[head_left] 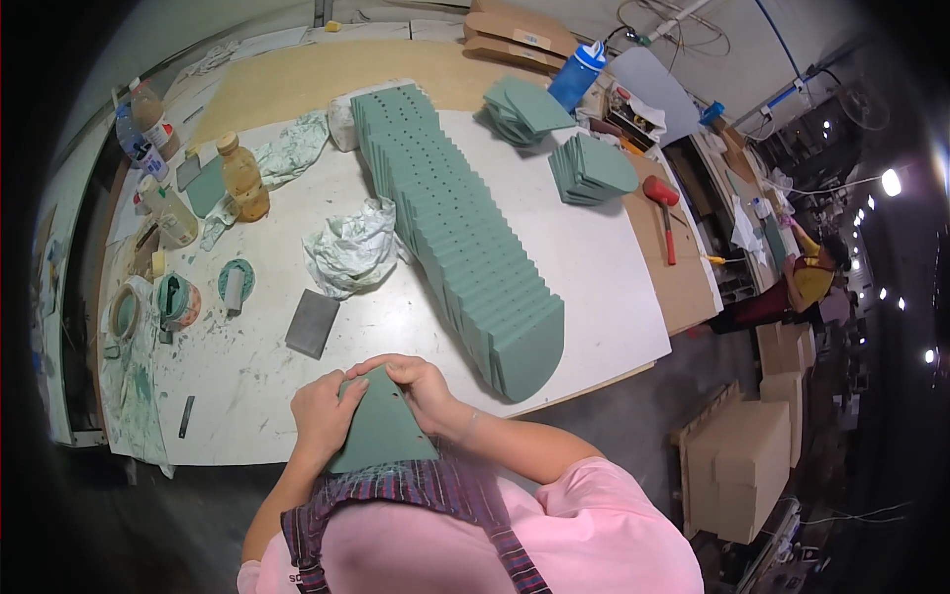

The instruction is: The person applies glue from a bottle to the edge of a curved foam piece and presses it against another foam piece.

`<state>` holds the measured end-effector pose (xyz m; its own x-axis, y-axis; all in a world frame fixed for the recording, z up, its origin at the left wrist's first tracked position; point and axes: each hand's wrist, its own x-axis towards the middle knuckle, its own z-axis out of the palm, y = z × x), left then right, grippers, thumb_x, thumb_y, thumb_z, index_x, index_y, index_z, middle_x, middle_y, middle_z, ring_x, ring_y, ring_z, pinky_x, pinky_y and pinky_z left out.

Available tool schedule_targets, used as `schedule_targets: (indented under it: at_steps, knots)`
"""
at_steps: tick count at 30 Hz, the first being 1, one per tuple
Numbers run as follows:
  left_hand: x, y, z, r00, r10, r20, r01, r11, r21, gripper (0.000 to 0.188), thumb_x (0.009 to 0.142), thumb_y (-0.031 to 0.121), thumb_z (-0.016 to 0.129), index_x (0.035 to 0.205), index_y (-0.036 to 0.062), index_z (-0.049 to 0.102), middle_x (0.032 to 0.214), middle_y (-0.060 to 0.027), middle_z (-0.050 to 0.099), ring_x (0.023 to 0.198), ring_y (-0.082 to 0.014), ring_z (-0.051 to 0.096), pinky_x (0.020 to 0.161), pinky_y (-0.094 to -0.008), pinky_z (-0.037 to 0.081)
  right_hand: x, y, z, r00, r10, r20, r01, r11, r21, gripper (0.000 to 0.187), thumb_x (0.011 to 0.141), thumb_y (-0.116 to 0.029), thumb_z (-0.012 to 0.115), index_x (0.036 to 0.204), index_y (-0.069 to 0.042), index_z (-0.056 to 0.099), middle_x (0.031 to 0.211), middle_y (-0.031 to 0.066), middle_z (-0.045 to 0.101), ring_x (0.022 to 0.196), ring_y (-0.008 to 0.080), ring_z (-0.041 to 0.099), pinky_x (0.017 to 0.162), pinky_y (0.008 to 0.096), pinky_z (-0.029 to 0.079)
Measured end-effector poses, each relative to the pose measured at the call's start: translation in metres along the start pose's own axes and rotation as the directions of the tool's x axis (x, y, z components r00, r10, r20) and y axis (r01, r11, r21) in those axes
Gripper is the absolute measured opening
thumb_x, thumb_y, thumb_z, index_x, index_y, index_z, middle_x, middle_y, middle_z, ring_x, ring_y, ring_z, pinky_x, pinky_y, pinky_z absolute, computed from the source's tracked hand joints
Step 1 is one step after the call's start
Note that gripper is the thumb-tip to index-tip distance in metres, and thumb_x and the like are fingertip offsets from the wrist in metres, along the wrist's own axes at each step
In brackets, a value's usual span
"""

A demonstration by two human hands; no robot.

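A flat green panel [384, 434] with small holes along its right edge stands tilted at the table's front edge, against my apron. My left hand [322, 414] grips its upper left side, thumb on the face. My right hand [424, 392] is closed round its upper right edge; both sets of fingertips meet at the top. Just beyond lies a dark grey rectangular block [313, 324]. A long row of overlapping green panels [457, 233], rounded at the near end and dotted with holes, runs away across the table. Left of it rests a crumpled whitish cloth [348, 247].
Two stacks of green pieces [594, 170] sit at the far right, near a red mallet [661, 191] and a blue bottle [577, 77]. On the left stand a bottle of yellowish liquid [244, 178], a stained pot [178, 302] and other bottles. Another person [813, 277] works at far right.
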<state>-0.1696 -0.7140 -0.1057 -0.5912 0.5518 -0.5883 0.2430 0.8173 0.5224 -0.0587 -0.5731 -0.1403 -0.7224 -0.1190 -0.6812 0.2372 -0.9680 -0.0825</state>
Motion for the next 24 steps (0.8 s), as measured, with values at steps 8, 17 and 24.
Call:
schedule_targets:
  at_steps: [8, 17, 24]
  knots:
    - [0.083, 0.165, 0.116, 0.79, 0.564, 0.242, -0.515, 0.824, -0.239, 0.054, 0.09, 0.054, 0.055, 0.079, 0.0026, 0.068, 0.078, -0.0207, 0.067, 0.075, -0.0395, 0.066, 0.067, -0.0488, 0.05, -0.147, -0.117, -0.045, 0.719, -0.498, -0.485, 0.411, 0.867, -0.281, 0.04, 0.087, -0.012, 0.046, 0.119, 0.008, 0.06, 0.121, 0.0222, 0.062, 0.109, 0.0297, 0.061, 0.099, 0.0411, 0.05]
    - [0.086, 0.207, 0.128, 0.705, 0.678, 0.208, -0.615, 0.73, -0.299, 0.055, 0.09, 0.056, 0.056, 0.076, 0.0037, 0.066, 0.074, -0.0165, 0.067, 0.072, -0.0372, 0.065, 0.064, -0.0475, 0.049, -0.187, -0.132, -0.072, 0.674, -0.632, -0.383, 0.553, 0.775, -0.306, 0.04, 0.098, -0.025, 0.05, 0.118, 0.008, 0.059, 0.128, 0.0224, 0.058, 0.115, 0.0315, 0.058, 0.104, 0.0411, 0.045]
    - [0.09, 0.208, 0.12, 0.723, 0.643, 0.253, -0.57, 0.762, -0.308, 0.06, 0.09, 0.058, 0.054, 0.076, 0.0013, 0.066, 0.078, -0.0191, 0.068, 0.079, -0.0391, 0.066, 0.073, -0.0495, 0.049, -0.181, -0.144, -0.072, 0.712, -0.634, -0.303, 0.539, 0.769, -0.344, 0.036, 0.093, -0.025, 0.057, 0.113, 0.006, 0.061, 0.124, 0.019, 0.059, 0.112, 0.0317, 0.058, 0.102, 0.0424, 0.046]
